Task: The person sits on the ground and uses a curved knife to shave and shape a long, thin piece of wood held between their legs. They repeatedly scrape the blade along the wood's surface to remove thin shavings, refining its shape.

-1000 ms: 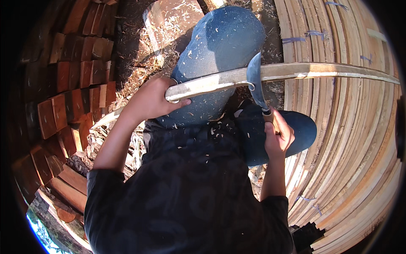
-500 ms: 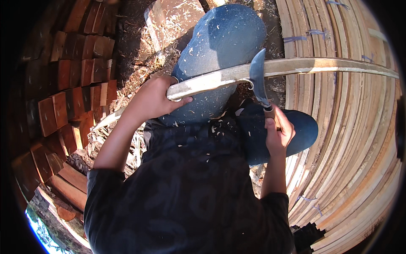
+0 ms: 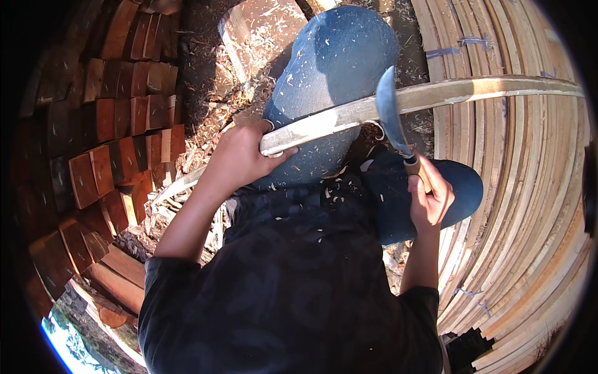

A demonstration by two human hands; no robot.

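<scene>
A long, pale, slightly bowed wooden strip (image 3: pixel 324 123) lies across my raised thigh and runs off to the right. My left hand (image 3: pixel 244 156) is closed round it near my thigh, thumb on the near side. Past the forearm a thin pale length (image 3: pixel 177 187) shows; the hand hides whether it is the same piece. My right hand (image 3: pixel 430 196) grips a curved knife (image 3: pixel 391 112) by its short wooden handle, with the blade pointing up. That blade crosses the strip at its near edge, where a thin curl of shaving (image 3: pixel 374 129) hangs.
Reddish-brown wood blocks (image 3: pixel 115 162) are stacked in rows on the left. Long pale strips (image 3: pixel 498 206), tied in places with purple bands, lie on the right. Shavings litter the ground (image 3: pixel 215 93) and my jeans (image 3: pixel 330 56). A flat wooden slab (image 3: pixel 265 25) lies beyond my knee.
The whole view has shifted a little, with everything appearing further right. The shaving curl beside the blade looks slightly larger. Both hands keep their holds.
</scene>
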